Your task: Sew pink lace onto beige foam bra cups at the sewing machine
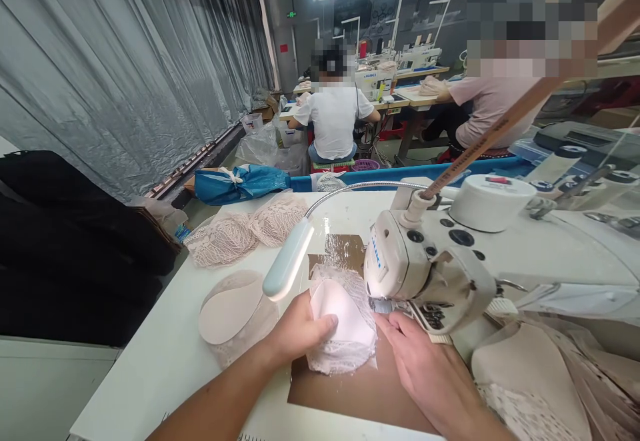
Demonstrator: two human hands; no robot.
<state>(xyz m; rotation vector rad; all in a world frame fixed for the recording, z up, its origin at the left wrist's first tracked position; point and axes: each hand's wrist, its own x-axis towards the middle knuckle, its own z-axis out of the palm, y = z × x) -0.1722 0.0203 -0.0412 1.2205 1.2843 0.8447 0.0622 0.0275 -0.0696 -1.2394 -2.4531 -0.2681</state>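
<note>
A pale pink bra cup [337, 308] with lace around its edge lies under the head of a white sewing machine [400, 261]. My left hand [305, 328] grips the cup from its left side, thumb across the smooth inner face and the other fingers hidden beneath. At the cup's right edge, close to the presser foot, my right hand [417, 354] pinches the lace with its fingertips; the exact grip is partly hidden. The needle itself is hidden by the machine head.
A lit lamp [289, 261] on a bendy neck hangs left of the machine. Another cup [230, 308] and lace cups [223, 238] lie on the white table [150, 368] at left. More lace pieces [530, 368] sit at right. Two people work at machines ahead.
</note>
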